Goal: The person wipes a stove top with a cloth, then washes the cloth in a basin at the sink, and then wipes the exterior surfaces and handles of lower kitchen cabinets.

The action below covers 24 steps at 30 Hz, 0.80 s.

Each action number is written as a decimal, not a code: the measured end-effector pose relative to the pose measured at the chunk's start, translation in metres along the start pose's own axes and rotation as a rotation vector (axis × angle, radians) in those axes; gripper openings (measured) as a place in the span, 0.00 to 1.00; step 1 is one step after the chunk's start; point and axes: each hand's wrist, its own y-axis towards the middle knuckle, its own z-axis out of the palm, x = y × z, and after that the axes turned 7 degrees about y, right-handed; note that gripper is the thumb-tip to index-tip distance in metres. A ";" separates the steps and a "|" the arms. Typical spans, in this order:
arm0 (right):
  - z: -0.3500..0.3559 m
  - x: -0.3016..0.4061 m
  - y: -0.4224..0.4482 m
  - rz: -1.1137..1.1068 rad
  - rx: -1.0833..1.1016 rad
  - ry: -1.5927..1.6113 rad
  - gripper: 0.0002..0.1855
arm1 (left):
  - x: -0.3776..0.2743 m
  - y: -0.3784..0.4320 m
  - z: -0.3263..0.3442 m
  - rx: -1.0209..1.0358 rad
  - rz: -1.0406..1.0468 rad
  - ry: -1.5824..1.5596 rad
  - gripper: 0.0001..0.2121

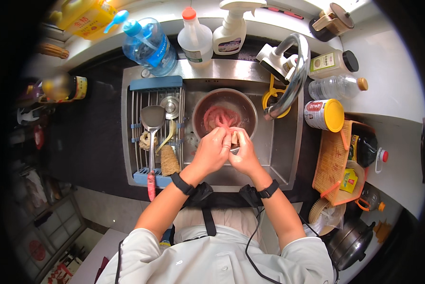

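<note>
A round metal bowl (pixel 252 106) stands in the stainless-steel sink (pixel 283 149). Inside it lie pink, reddish strands of what looks like raw meat or intestine (pixel 219 115) in a little liquid. My left hand (pixel 214 149) and my right hand (pixel 243 152) meet over the near rim of the bowl, fingertips pinched on the near end of the pink strands. A small pale piece (pixel 234 137) shows between the fingers of my right hand; what it is cannot be told. Both wrists wear black bands.
Left in the sink, a rack (pixel 155 82) holds a metal spatula (pixel 153 117), a drain strainer (pixel 170 106) and a loofah (pixel 169 161). The curved faucet (pixel 301 71) overhangs the right side. Bottles (pixel 194 39) line the back; a can (pixel 324 114) and basket (pixel 333 163) stand right.
</note>
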 end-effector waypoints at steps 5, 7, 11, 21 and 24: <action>-0.009 0.054 -0.001 -0.163 0.038 -0.002 0.24 | -0.040 -0.014 -0.030 -0.114 0.113 -0.012 0.05; -0.004 0.072 -0.003 -0.211 -0.006 0.055 0.22 | -0.049 -0.016 -0.041 -0.185 0.250 0.111 0.04; -0.001 0.069 -0.002 -0.180 -0.163 -0.047 0.14 | -0.052 -0.024 -0.045 -0.093 0.338 -0.040 0.07; -0.017 0.111 -0.010 -0.120 -0.169 0.271 0.08 | 0.022 -0.006 0.010 -0.036 0.153 -0.225 0.35; -0.034 0.110 -0.014 -0.153 -0.214 0.331 0.08 | 0.042 0.004 0.018 0.086 -0.123 -0.322 0.15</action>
